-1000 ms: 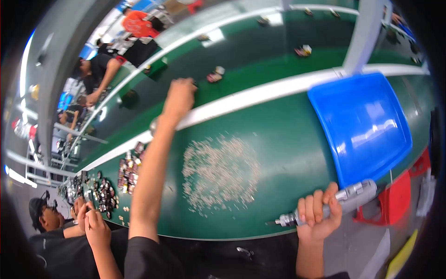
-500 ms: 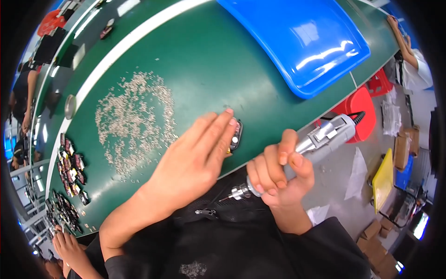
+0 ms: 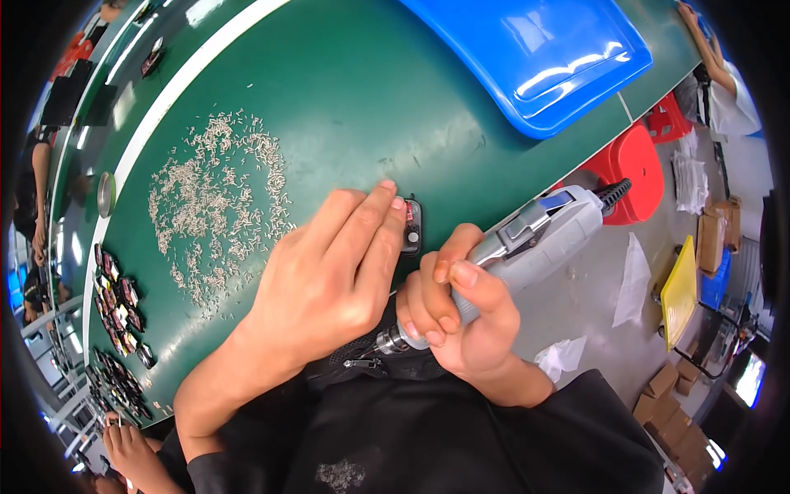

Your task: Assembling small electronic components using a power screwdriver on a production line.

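Observation:
My left hand lies flat, fingers together, on the green table near its front edge, covering most of a small black part whose end shows beyond my fingertips. My right hand is wrapped around a grey electric screwdriver, its metal tip pointing down-left toward my dark clothing. A wide scatter of small silver screws lies on the table just left of my left hand.
A blue plastic tray sits at the table's far right. Rows of small dark parts line the left edge, with another person's hand below them. A red stool, cardboard boxes and a yellow bin stand on the floor.
A second ago my left arm reached far across the table; it has since drawn back with the small black part and pressed it flat near the edge. The screwdriver hand moved in beside it.

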The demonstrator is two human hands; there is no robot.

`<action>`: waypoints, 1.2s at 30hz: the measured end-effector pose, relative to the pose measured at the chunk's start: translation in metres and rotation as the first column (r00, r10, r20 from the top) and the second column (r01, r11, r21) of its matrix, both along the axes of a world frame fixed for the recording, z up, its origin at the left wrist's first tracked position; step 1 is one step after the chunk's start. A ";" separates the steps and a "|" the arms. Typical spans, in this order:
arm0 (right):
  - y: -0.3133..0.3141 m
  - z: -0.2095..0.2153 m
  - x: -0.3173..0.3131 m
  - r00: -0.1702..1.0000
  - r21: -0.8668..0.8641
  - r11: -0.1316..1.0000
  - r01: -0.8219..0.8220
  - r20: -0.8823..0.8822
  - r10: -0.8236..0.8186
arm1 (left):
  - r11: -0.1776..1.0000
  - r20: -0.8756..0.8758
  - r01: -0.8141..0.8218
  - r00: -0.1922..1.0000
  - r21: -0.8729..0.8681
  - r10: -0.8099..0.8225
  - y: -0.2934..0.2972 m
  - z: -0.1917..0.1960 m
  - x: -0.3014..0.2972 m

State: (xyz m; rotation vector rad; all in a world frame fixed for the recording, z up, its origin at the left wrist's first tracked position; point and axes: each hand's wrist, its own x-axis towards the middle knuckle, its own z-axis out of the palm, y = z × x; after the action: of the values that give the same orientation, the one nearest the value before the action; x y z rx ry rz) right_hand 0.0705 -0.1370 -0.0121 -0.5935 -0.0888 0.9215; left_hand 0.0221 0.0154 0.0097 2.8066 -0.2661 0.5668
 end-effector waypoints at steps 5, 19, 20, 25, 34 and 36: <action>0.003 -0.001 -0.004 0.999 -0.034 0.999 0.026 -0.038 -0.027 | 0.997 0.008 0.020 1.000 -0.073 -0.020 -0.001 -0.001 -0.001; -0.001 -0.001 0.001 0.990 -0.044 0.997 0.058 -0.129 -0.063 | 0.992 0.209 0.126 0.970 0.002 -0.123 0.005 -0.015 0.001; -0.002 -0.002 0.001 0.989 -0.034 0.998 0.061 -0.134 -0.065 | 0.991 0.187 0.124 0.976 -0.046 -0.113 0.003 -0.012 0.001; -0.001 -0.002 0.001 0.986 -0.021 0.998 0.056 -0.159 -0.058 | 0.992 0.219 0.110 0.971 -0.056 -0.095 0.004 -0.019 0.001; 0.000 -0.003 0.001 0.990 -0.007 0.998 0.058 -0.126 -0.058 | 1.000 0.091 0.022 0.996 -0.020 -0.020 -0.004 -0.012 -0.007; 0.001 -0.002 0.001 0.988 -0.029 0.997 0.072 -0.132 -0.075 | 0.999 0.103 0.024 0.995 -0.046 -0.019 -0.003 -0.012 -0.008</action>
State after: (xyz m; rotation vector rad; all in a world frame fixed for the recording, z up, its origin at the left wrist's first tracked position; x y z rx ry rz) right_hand 0.0718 -0.1362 -0.0143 -0.5523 0.0636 0.8887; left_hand 0.0144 0.0123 -0.0026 2.7303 -0.2984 0.7042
